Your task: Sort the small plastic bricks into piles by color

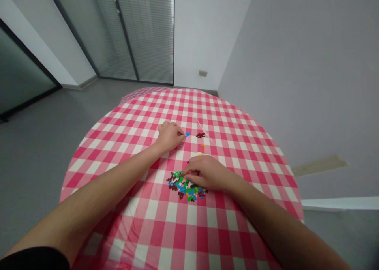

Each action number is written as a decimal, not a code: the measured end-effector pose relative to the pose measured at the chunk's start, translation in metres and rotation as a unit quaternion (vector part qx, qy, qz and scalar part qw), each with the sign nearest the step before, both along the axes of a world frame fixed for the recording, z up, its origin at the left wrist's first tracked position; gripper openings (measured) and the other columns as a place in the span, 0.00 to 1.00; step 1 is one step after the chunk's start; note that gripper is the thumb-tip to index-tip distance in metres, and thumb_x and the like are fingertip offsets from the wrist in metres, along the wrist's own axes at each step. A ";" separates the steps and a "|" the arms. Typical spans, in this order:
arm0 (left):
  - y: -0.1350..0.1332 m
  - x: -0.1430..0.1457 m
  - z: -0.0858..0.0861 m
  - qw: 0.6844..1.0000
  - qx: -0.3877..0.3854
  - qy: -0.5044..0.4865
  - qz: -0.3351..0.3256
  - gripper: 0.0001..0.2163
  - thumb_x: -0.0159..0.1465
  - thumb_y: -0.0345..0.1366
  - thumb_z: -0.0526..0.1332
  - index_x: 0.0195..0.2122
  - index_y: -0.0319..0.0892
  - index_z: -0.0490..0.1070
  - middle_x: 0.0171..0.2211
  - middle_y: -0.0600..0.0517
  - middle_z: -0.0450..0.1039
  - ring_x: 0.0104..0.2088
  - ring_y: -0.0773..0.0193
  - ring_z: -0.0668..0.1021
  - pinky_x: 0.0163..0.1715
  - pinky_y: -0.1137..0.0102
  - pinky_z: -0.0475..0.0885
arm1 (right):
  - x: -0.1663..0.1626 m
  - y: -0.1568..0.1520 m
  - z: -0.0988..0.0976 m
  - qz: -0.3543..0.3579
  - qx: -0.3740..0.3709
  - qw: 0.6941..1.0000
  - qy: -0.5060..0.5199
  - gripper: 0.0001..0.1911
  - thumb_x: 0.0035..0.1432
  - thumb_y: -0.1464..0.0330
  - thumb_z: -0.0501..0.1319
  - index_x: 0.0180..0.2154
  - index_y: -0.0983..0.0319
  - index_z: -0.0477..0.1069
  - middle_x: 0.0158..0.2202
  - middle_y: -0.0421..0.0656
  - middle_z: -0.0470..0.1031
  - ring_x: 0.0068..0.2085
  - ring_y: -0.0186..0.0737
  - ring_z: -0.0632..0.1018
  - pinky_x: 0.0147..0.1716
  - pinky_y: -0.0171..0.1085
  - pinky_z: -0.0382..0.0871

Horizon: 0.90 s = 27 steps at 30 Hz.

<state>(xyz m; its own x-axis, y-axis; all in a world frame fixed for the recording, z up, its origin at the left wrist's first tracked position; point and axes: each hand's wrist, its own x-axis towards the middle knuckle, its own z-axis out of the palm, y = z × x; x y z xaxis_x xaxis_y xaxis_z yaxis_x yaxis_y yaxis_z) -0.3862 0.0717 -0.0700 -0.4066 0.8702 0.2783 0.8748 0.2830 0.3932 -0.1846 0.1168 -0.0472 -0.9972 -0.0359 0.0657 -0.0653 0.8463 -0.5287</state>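
A pile of small colourful bricks (185,186), green, blue, brown and white, lies on a round table with a red and white checked cloth (177,230). My right hand (207,172) rests on the pile's right side with fingers curled down into the bricks. My left hand (169,135) lies farther back, fingers closed in a pinch right beside a small blue brick (188,134). A little brown cluster of bricks (200,135) sits just right of it. Tiny yellow pieces (203,146) lie between the two hands.
The table stands in a bare room with a grey floor (44,143). A white wall (310,64) is close on the right. Glass panels with blinds (142,33) are at the back.
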 end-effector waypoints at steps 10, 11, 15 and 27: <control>-0.037 0.017 0.015 0.996 0.061 -0.034 -0.063 0.06 0.58 0.32 0.63 0.26 0.46 0.80 0.32 0.51 0.78 0.38 0.54 0.74 0.45 0.57 0.63 | 0.005 -0.008 0.005 0.032 0.016 0.999 -0.040 0.11 0.55 0.75 0.59 0.37 0.60 0.79 0.35 0.43 0.80 0.35 0.38 0.76 0.36 0.35 0.66; -0.043 0.021 0.015 0.994 0.058 -0.044 -0.084 0.06 0.58 0.32 0.63 0.27 0.46 0.79 0.32 0.51 0.78 0.38 0.55 0.74 0.45 0.57 0.63 | 0.006 -0.004 0.006 0.020 0.019 0.999 -0.041 0.12 0.54 0.76 0.59 0.37 0.60 0.79 0.36 0.43 0.80 0.35 0.38 0.76 0.36 0.35 0.66; -0.068 0.035 0.013 0.984 0.036 -0.094 -0.144 0.05 0.59 0.33 0.64 0.27 0.46 0.79 0.31 0.52 0.78 0.37 0.56 0.76 0.44 0.58 0.66 | 0.011 0.006 0.014 0.001 0.020 0.998 -0.058 0.12 0.53 0.77 0.58 0.36 0.60 0.79 0.35 0.42 0.80 0.34 0.37 0.76 0.35 0.34 0.65; -0.083 0.040 0.004 0.971 0.012 -0.124 -0.202 0.06 0.61 0.31 0.61 0.31 0.45 0.78 0.30 0.51 0.78 0.34 0.59 0.76 0.39 0.62 0.69 | 0.009 0.005 0.011 0.027 0.037 0.996 -0.074 0.13 0.58 0.73 0.61 0.43 0.57 0.80 0.38 0.43 0.80 0.37 0.39 0.77 0.36 0.35 0.65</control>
